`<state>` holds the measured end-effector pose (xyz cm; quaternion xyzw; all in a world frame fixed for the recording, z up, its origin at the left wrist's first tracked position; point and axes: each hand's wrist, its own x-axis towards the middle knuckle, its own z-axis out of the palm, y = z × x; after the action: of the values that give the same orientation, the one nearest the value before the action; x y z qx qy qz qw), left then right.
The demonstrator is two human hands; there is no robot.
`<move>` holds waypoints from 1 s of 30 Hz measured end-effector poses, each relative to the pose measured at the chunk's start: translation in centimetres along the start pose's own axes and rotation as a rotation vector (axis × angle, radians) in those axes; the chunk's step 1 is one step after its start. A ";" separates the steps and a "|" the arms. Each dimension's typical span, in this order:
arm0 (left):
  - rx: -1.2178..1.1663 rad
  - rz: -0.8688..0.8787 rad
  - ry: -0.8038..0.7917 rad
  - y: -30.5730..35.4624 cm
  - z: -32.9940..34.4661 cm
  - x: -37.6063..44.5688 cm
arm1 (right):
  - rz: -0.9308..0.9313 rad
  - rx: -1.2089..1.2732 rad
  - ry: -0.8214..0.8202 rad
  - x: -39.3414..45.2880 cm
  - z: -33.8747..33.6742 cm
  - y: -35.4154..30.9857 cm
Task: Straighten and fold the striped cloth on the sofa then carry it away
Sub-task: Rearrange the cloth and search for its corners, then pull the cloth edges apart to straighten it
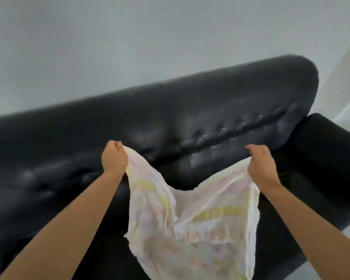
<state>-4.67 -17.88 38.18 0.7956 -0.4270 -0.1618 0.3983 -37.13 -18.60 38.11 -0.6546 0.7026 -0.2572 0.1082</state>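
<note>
The striped cloth (pixel 192 219) is held up in front of the black sofa (pixel 170 110), clear of its seat. It is thin and pale, white with faint yellow and pink stripes, creased and sagging in the middle between its two raised corners. One upper corner is gripped in the curled fingers of the left hand (pixel 114 156); the other is pinched by the right hand (pixel 261 164), nearer the sofa's armrest. The lower part hangs loose before the sofa's front.
</note>
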 end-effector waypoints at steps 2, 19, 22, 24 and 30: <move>-0.267 0.086 0.196 1.9 -4.8 0.8 | 0.111 0.182 0.260 0.2 -4.9 -1.3; -0.025 -0.321 -0.645 -12.0 -7.8 -14.4 | 0.149 -0.023 -0.799 -20.4 3.2 -4.0; -0.226 -0.217 -0.546 -9.5 -9.6 -14.1 | 0.194 0.367 -0.742 -19.5 2.3 -7.7; -0.308 -0.090 -0.510 -7.8 -11.3 -13.7 | 0.215 0.653 -0.802 -18.8 0.1 -10.0; -0.441 0.092 -0.644 -3.4 -16.3 -13.8 | -0.067 0.635 -0.798 -18.1 -5.4 -13.6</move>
<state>-1.14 2.45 44.65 0.5796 -0.5202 -0.4729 0.4120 -25.87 0.06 46.18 -0.6589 0.4721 -0.1913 0.5535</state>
